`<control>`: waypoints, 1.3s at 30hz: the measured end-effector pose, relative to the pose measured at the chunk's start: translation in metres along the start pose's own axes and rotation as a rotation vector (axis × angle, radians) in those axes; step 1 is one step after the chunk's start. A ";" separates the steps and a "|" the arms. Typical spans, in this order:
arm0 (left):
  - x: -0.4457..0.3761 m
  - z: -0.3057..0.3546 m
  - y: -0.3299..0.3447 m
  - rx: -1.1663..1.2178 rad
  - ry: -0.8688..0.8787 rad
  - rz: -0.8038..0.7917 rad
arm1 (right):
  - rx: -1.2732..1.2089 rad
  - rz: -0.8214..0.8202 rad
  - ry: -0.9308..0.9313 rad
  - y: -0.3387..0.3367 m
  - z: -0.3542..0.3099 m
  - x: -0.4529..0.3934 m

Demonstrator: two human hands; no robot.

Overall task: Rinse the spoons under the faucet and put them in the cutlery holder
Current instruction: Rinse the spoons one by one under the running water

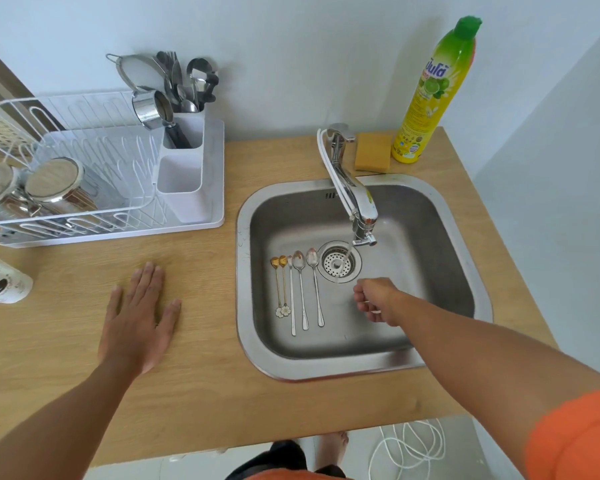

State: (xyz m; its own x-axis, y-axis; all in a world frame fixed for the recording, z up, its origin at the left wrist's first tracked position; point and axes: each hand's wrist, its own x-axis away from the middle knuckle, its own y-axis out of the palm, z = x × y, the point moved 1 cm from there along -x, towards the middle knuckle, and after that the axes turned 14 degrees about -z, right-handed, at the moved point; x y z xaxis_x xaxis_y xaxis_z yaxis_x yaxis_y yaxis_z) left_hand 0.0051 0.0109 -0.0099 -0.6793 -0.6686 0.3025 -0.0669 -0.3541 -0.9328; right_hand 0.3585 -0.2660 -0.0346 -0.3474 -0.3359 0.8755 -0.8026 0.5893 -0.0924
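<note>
Spoons wait in the sink, water running, nothing picked up yet.

Five spoons (298, 292) lie side by side on the sink (430, 209) floor, just left of the drain, long axes running near to far, bowls far. The right hand (374, 301), loosely curled and empty, hovers just right of them under the faucet (355, 199). The left hand (137, 313) lies flat and open on the desk (205, 393). The cutlery holder (182, 164) stands far left.
</note>
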 end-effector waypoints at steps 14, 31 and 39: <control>0.001 -0.004 0.005 0.045 0.033 0.021 | 0.130 0.023 0.012 0.047 0.003 0.005; 0.004 0.005 0.003 0.002 -0.003 0.060 | 0.456 0.199 -0.038 0.085 -0.002 -0.034; 0.004 0.016 -0.003 0.042 0.009 0.070 | 0.730 0.126 -0.080 0.083 -0.008 -0.038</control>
State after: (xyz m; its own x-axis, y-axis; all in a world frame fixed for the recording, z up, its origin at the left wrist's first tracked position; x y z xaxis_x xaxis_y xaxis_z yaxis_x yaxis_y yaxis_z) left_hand 0.0144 -0.0017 -0.0027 -0.6876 -0.6870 0.2351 0.0115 -0.3341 -0.9425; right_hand 0.3088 -0.1982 -0.0722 -0.4698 -0.3669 0.8029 -0.8627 -0.0020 -0.5058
